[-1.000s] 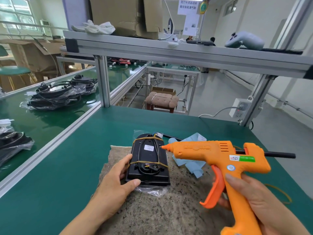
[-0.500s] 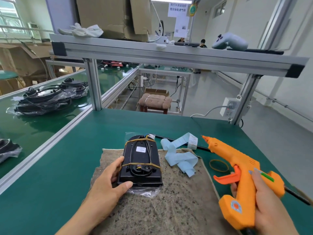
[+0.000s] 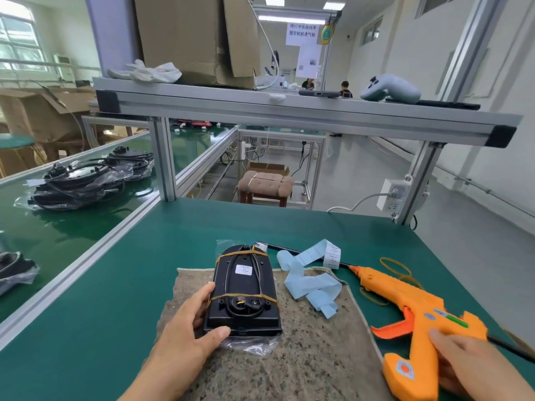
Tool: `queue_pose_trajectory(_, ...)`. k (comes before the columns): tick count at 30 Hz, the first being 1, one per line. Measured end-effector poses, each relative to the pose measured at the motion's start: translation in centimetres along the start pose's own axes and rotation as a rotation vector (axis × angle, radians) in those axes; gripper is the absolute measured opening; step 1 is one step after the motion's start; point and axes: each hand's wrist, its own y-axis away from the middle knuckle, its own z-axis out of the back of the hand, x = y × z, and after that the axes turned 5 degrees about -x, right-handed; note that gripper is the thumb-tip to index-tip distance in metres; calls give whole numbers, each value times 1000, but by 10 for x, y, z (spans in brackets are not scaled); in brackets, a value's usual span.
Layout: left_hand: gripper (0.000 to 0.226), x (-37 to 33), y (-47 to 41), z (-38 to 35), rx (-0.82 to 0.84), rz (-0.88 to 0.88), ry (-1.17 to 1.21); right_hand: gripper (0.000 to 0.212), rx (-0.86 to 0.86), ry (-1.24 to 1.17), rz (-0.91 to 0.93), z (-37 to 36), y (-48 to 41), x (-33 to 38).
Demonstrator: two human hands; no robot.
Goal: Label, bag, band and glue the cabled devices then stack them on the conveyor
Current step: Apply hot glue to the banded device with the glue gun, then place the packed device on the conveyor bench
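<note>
A black cabled device [image 3: 244,293] in a clear bag lies on a speckled mat [image 3: 304,357], bound by two rubber bands, a white label on top. My left hand [image 3: 191,340] grips its near left corner, thumb on the front edge. An orange glue gun [image 3: 405,311] rests low at the right of the mat, nozzle pointing up-left. My right hand [image 3: 474,369] lies on the gun's rear and handle. A blue label strip [image 3: 311,282] curls beside the device.
Loose rubber bands [image 3: 395,269] lie on the green table past the gun. Bagged devices [image 3: 78,183] are stacked on the conveyor at left, more [image 3: 14,270] nearer. An aluminium shelf frame [image 3: 289,114] crosses overhead, with posts at the table's back corners.
The glue gun moved away from the device, swung right and came down onto the table beside the mat. My left hand kept its hold on the device.
</note>
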Motion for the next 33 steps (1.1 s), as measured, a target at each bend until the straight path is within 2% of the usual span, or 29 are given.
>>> queue_pose_trajectory(2,76,2,0,0,5,2,3,36,-12,147,-13,8,0,7)
queue_pose_trajectory(3,76,3,0,0,9,3,6,35,-26,178,-62,14,0,13)
queue_pose_trajectory(5,77,4,-1,0,10,5,12,27,-49,242,-41,17,6,22)
queue_pose_trajectory(8,76,5,-1,-1,6,0,8,17,-188,19,59,13,25,55)
queue_pose_trajectory(11,77,4,-1,-2,-6,-11,29,11,-42,-226,220,-16,40,102)
queue_pose_trajectory(13,79,3,-1,-2,-15,-14,55,6,68,-270,287,-45,35,129)
queue_pose_trajectory(14,81,4,-2,-2,-18,-12,69,10,100,-284,306,-57,30,141)
queue_pose_trajectory(17,88,2,-1,0,-19,-8,131,39,198,-326,276,-87,14,173)
queue_pose_trajectory(19,90,3,-2,1,-6,-14,165,39,266,-378,248,-102,6,185)
queue_pose_trajectory(20,90,3,-2,1,0,-17,177,35,320,-459,203,-109,3,189)
queue_pose_trajectory(24,91,5,-1,2,4,-29,201,46,556,-888,-2,-127,-3,193)
queue_pose_trajectory(28,94,6,-1,2,-13,-34,210,43,544,-1111,81,-132,-1,194)
queue_pose_trajectory(31,96,4,0,1,-14,-39,236,53,467,-1078,180,-137,1,191)
queue_pose_trajectory(33,91,1,1,0,9,-50,227,49,402,-1048,240,-139,3,188)
